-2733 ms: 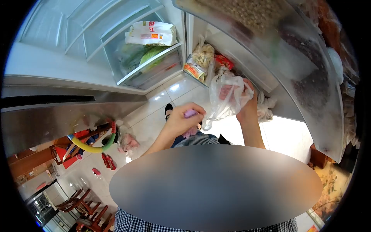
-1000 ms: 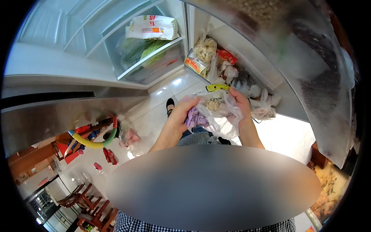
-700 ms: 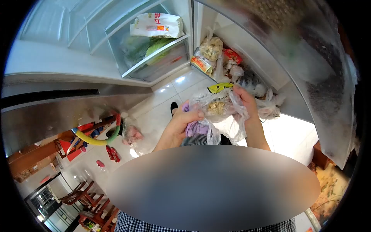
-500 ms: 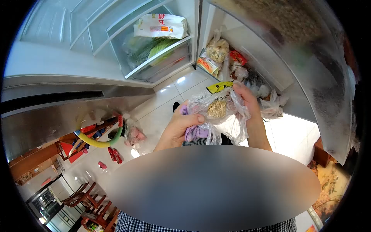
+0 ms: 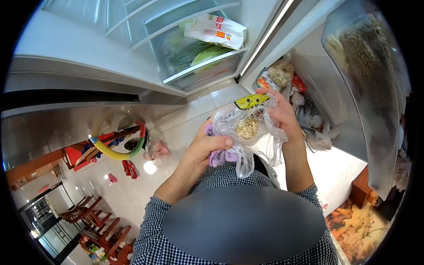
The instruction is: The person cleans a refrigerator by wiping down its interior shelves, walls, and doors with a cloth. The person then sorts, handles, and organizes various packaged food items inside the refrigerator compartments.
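A clear plastic bag (image 5: 245, 150) with pale dry flakes (image 5: 247, 128) inside is stretched between both hands. My left hand (image 5: 205, 145) is closed on the bag's left side, thumb on top. Purple cloth (image 5: 218, 157) bunches under those same fingers. My right hand (image 5: 285, 117) pinches the bag's upper right edge. Beside its fingertips, a yellow-green printed patch (image 5: 251, 101) with black marks shows at the top of the bag; whether it is a separate packet I cannot tell.
An open fridge stands ahead, its drawer (image 5: 205, 66) holding leafy greens and a white printed bag (image 5: 216, 31). The right door's shelf carries several bagged foods (image 5: 280, 73). A yellow-green hoop (image 5: 117, 154), red shoes (image 5: 129, 169) and wooden chairs (image 5: 99, 225) are on the left.
The view has shifted, showing more of my checked sleeves. The bag's top now lies flatter, with its yellow-green patch more open to view. Both hands keep their hold.
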{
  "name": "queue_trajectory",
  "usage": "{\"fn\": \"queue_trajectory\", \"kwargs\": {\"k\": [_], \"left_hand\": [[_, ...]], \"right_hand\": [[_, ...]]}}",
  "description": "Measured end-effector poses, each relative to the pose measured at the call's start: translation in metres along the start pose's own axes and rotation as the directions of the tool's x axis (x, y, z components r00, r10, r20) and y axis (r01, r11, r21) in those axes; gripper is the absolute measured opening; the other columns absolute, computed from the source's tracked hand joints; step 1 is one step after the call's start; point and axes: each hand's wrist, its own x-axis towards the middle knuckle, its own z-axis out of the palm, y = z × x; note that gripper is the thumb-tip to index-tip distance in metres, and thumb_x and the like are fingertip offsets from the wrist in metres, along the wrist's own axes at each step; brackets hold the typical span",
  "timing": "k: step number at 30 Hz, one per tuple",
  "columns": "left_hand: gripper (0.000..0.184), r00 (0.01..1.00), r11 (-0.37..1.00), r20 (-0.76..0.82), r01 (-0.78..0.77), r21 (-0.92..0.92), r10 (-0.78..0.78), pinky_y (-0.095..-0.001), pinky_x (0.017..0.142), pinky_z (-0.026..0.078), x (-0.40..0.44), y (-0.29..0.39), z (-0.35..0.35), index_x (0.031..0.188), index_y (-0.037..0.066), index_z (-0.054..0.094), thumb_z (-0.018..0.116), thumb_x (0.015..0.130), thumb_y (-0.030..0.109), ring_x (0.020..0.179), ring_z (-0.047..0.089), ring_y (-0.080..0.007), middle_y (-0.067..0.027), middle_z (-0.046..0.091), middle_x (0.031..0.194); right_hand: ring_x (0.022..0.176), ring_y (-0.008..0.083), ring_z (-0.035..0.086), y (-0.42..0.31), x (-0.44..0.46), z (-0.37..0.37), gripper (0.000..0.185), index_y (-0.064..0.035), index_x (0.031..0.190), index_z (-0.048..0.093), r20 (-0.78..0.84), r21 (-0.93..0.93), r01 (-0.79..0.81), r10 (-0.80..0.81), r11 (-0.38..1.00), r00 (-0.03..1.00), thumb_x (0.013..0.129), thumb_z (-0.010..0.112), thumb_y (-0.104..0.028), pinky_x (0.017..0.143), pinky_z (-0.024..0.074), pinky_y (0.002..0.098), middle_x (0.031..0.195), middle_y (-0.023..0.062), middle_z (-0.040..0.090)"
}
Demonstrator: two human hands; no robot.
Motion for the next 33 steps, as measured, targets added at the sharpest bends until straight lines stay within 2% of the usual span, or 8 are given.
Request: {"fn": "queue_trajectory", "kwargs": {"k": [13, 16, 18, 20, 22, 23, 26, 33], "left_hand": [[0.070, 0.999, 0.996, -0.013, 0.032, -0.088, -0.033, -0.0331, 0.090, 0.047, 0.000, 0.011, -0.028, 0.126, -0.004, 0.042, 0.070, 0.062, 0.002, 0.102, 0.059, -0.0217, -0.0139, 0.058, 0.113], [0.071, 0.999, 0.994, -0.030, 0.040, -0.103, -0.043, -0.0337, 0.091, 0.047, 0.000, 0.013, -0.031, 0.126, -0.004, 0.041, 0.070, 0.062, 0.001, 0.103, 0.059, -0.0220, -0.0139, 0.058, 0.114], [0.071, 0.999, 0.992, -0.034, 0.032, -0.120, -0.036, -0.0338, 0.092, 0.047, 0.000, 0.012, -0.032, 0.126, -0.004, 0.041, 0.070, 0.062, 0.001, 0.103, 0.058, -0.0220, -0.0139, 0.058, 0.114], [0.069, 0.999, 0.990, -0.032, 0.009, -0.144, -0.014, -0.0338, 0.092, 0.047, 0.002, 0.013, -0.033, 0.126, -0.004, 0.041, 0.070, 0.063, 0.000, 0.103, 0.059, -0.0219, -0.0140, 0.058, 0.114], [0.067, 0.999, 0.994, -0.031, -0.022, -0.110, 0.019, -0.0337, 0.092, 0.047, 0.005, 0.011, -0.037, 0.125, -0.004, 0.042, 0.070, 0.064, 0.000, 0.103, 0.059, -0.0217, -0.0141, 0.058, 0.113], [0.066, 0.999, 0.995, -0.029, -0.035, -0.092, 0.033, -0.0337, 0.092, 0.047, 0.006, 0.010, -0.038, 0.124, -0.004, 0.042, 0.070, 0.064, 0.000, 0.103, 0.059, -0.0216, -0.0141, 0.058, 0.113], [0.064, 0.999, 0.994, -0.007, -0.035, -0.100, 0.034, -0.0338, 0.091, 0.047, 0.008, 0.013, -0.033, 0.124, -0.004, 0.043, 0.069, 0.065, 0.000, 0.102, 0.059, -0.0212, -0.0142, 0.058, 0.112], [0.064, 0.998, 0.989, 0.023, -0.062, -0.134, 0.065, -0.0331, 0.090, 0.048, 0.012, 0.011, -0.032, 0.123, -0.004, 0.044, 0.070, 0.065, 0.001, 0.100, 0.060, -0.0218, -0.0142, 0.059, 0.112]], "right_hand": [[0.101, 0.0131, 0.053, 0.003, 0.022, 0.017, 0.039, -0.0010, 0.118, 0.052, -0.086, -0.276, 0.055, -0.082, 0.960, 0.993, 0.080, 0.059, -0.005, 0.088, 0.0424, 0.0249, 0.112, 0.0069, 0.056], [0.105, 0.0140, 0.052, 0.002, 0.025, 0.017, 0.039, -0.0014, 0.117, 0.053, -0.055, -0.082, 0.103, -0.108, 0.991, 0.993, 0.079, 0.059, -0.006, 0.088, 0.0423, 0.0270, 0.116, 0.0083, 0.055], [0.109, 0.0181, 0.051, -0.004, 0.020, 0.021, 0.035, -0.0031, 0.111, 0.057, -0.155, -0.268, 0.199, -0.246, 0.943, 0.957, 0.077, 0.061, -0.006, 0.091, 0.0413, 0.0309, 0.119, 0.0099, 0.054], [0.114, 0.0230, 0.049, -0.010, 0.012, 0.027, 0.028, -0.0050, 0.102, 0.061, -0.077, -0.615, 0.338, -0.480, 0.713, 0.874, 0.074, 0.063, -0.007, 0.093, 0.0398, 0.0353, 0.121, 0.0114, 0.054], [0.119, 0.0288, 0.046, -0.015, 0.002, 0.034, 0.020, -0.0070, 0.090, 0.065, 0.265, -0.889, 0.441, -0.641, 0.128, 0.720, 0.070, 0.065, -0.008, 0.096, 0.0376, 0.0401, 0.123, 0.0129, 0.053], [0.123, 0.0359, 0.042, -0.020, -0.001, 0.045, 0.009, -0.0084, 0.073, 0.064, 0.405, -0.887, 0.455, -0.598, -0.076, 0.691, 0.065, 0.067, -0.009, 0.098, 0.0335, 0.0444, 0.123, 0.0142, 0.054], [0.124, 0.0380, 0.040, -0.015, -0.003, 0.072, 0.007, -0.0082, 0.070, 0.063, 0.472, -0.879, 0.366, -0.454, -0.305, 0.755, 0.064, 0.067, -0.009, 0.098, 0.0317, 0.0460, 0.124, 0.0146, 0.054], [0.125, 0.0376, 0.040, -0.009, 0.002, 0.064, 0.007, -0.0068, 0.071, 0.062, 0.371, -0.928, 0.322, -0.429, -0.185, 0.823, 0.065, 0.067, -0.008, 0.099, 0.0307, 0.0472, 0.124, 0.0140, 0.055]]}}
